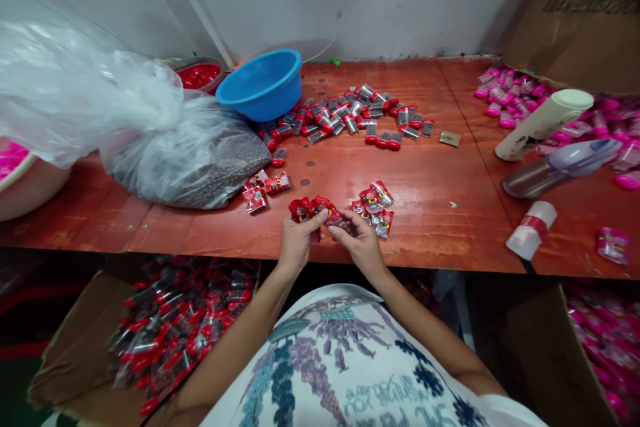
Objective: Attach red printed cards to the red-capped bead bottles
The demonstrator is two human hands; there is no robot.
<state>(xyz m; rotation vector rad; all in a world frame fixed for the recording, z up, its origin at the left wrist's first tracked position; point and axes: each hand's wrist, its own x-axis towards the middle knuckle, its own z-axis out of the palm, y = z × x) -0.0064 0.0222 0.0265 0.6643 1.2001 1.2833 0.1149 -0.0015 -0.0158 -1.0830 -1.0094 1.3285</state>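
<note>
My left hand [297,240] is closed at the table's front edge, pinching a small red printed packet [321,204] between thumb and fingers. Facing it, my right hand [364,243] has its fingers closed on the right end of the same packet. Another red packet [300,208] shows just above my left fingers. Several more packets [373,199] lie in a loose pile beyond my right hand. Left of my hands are a few red printed packets [277,183]. What my fingers cover is hidden.
Small red-capped clear containers [350,121] are heaped near a blue basin [265,83]. A plastic bag [200,147] of dark beads stands left. Two bottles [543,123] and a white roll [531,230] are at right. Open cartons [80,333] sit below the table edge.
</note>
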